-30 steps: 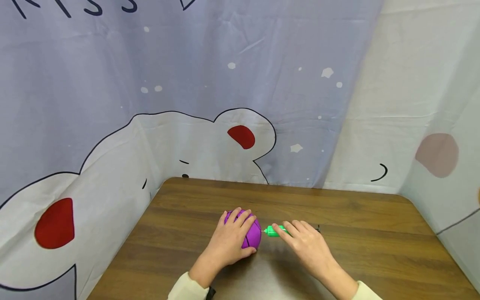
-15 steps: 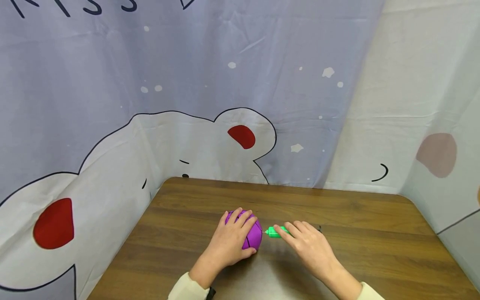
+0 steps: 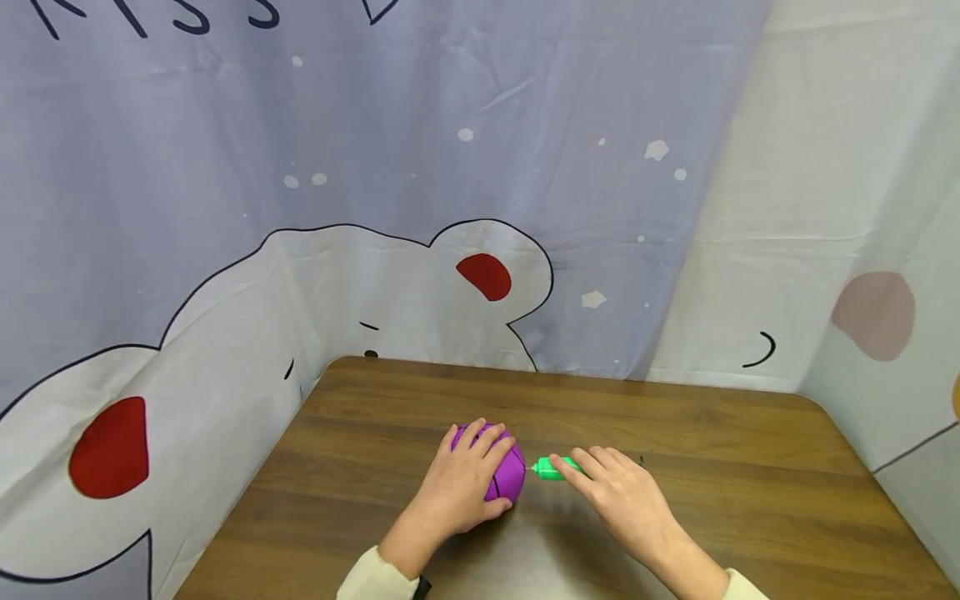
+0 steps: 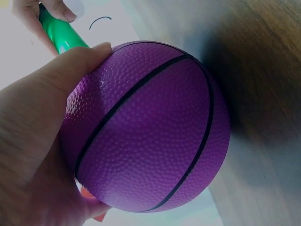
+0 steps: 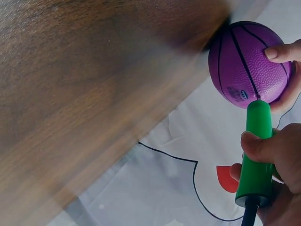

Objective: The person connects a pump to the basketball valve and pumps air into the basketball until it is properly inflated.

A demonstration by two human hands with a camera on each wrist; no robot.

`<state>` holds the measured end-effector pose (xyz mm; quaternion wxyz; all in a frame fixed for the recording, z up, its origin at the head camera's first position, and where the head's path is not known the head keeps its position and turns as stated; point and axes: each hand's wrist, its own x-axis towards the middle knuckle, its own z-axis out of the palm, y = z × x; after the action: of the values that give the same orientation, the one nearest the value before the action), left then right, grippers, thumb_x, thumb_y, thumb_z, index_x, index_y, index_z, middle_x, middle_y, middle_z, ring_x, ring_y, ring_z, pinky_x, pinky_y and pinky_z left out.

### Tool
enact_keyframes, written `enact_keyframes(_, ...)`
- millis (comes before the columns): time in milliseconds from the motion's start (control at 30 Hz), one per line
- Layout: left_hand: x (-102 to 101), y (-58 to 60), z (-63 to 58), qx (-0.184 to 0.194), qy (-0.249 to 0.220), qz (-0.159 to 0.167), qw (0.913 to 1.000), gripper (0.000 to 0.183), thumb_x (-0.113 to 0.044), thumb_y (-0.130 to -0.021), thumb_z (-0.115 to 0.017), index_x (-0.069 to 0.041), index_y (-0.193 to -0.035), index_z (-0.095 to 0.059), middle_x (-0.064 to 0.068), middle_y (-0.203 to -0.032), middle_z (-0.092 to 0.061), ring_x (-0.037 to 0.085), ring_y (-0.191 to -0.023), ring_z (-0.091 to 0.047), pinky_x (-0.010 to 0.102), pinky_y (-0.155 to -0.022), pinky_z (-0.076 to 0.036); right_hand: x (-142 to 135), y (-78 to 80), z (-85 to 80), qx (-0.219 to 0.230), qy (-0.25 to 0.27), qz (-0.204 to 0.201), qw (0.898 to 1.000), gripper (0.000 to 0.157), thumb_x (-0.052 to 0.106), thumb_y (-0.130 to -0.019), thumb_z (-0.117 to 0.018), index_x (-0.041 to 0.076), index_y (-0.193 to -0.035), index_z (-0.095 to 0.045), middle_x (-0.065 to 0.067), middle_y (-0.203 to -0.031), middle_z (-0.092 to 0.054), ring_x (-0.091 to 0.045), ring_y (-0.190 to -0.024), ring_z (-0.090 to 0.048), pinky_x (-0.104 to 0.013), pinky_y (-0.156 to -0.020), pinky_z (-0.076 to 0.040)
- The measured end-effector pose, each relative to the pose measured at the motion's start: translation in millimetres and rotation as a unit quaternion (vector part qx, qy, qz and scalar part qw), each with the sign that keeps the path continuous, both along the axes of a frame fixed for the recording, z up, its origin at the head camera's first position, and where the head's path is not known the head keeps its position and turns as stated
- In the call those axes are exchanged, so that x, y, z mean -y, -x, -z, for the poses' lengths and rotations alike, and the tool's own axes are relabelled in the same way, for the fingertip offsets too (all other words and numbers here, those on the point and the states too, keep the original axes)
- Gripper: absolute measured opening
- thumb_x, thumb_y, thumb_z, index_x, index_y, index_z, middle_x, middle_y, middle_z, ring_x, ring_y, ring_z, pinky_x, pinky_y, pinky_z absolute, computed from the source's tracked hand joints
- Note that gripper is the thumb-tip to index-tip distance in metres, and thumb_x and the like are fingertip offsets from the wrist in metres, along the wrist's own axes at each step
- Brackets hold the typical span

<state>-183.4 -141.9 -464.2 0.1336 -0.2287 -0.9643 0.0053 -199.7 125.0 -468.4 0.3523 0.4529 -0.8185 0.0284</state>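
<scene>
A small purple toy basketball (image 3: pixel 511 475) with black seam lines rests on the table, its pebbled surface filling much of the left wrist view. My left hand (image 3: pixel 457 483) grips it from the top and near side, fingers spread over the top and thumb low at the front. In my right hand (image 3: pixel 618 500) is a green hand pump (image 5: pixel 258 160), lying level and held around its barrel. A thin needle (image 3: pixel 529 468) runs from the pump's nozzle to the ball's right side. The black rod (image 5: pixel 250 214) at the pump's rear shows in the right wrist view.
The brown wood-grain table (image 3: pixel 750 467) lies under both hands. A printed cloth (image 3: pixel 600 167) with cartoon bears and white specks hangs behind it and around both sides.
The ball, the pump and both hands appear a few pixels further right and lower in the head view. Both holds stay the same, and the needle remains at the ball.
</scene>
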Motion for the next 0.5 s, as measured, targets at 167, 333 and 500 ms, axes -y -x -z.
enact_keyframes(167, 0.0, 0.0, 0.8, -0.015, 0.003, 0.006, 0.9999, 0.082, -0.061, -0.076, -0.079, -0.022, -0.144, -0.053, 0.002, -0.151, -0.049, 0.029, -0.140, -0.043, 0.059, -0.112, -0.040, -1.6, -0.5, 0.2, 0.001, 0.000, -0.001, 1.000, 0.060, -0.013, -0.075, -0.059, 0.013, -0.129, -0.069, -0.006, -0.109, -0.068, -0.024, -0.093, -0.065, -0.036, -0.086, -0.056)
enact_keyframes(333, -0.5, 1.0, 1.0, -0.021, 0.003, 0.009, 0.9997, 0.081, -0.060, -0.076, -0.079, -0.022, -0.143, -0.054, 0.002, -0.150, -0.050, 0.028, -0.139, -0.044, 0.058, -0.111, -0.041, -2.8, -0.8, -0.1, -0.003, -0.001, -0.001, 1.000, 0.059, -0.012, -0.077, -0.054, 0.013, -0.129, -0.070, -0.005, -0.109, -0.067, -0.023, -0.093, -0.065, -0.036, -0.086, -0.056)
enact_keyframes(500, -1.0, 1.5, 0.2, -0.008, 0.007, 0.004, 0.9999, 0.079, -0.060, -0.078, -0.078, -0.023, -0.143, -0.053, 0.002, -0.150, -0.049, 0.028, -0.139, -0.043, 0.058, -0.112, -0.040, -3.7, -1.0, -0.6, -0.001, 0.001, -0.002, 1.000, 0.058, -0.010, -0.079, -0.051, 0.013, -0.129, -0.070, -0.006, -0.110, -0.068, -0.023, -0.094, -0.065, -0.036, -0.088, -0.056)
